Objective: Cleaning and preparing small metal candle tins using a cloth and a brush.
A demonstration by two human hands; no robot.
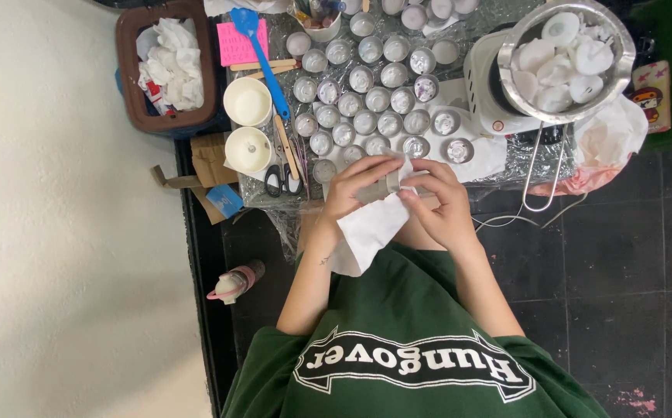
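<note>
White tissue (367, 228) hangs between both hands in the head view, draped below a small metal cup (386, 184) that the fingers pinch from either side. The left hand (351, 190) grips the cup and tissue from the left, its fingers curled shut around them; the right hand (440, 205) presses in from the right, fingertips on the same cup, so the two hands meet over it just above the person's lap in the green shirt (413, 348). Just beyond the hands, on the foil-covered table (498, 174), stand rows of small metal cups (374, 101). Left of these lie black scissors (283, 179), two white bowls (247, 124) and a blue spatula (262, 54). A metal pot of white wax pieces (564, 58) sits to the right.
</note>
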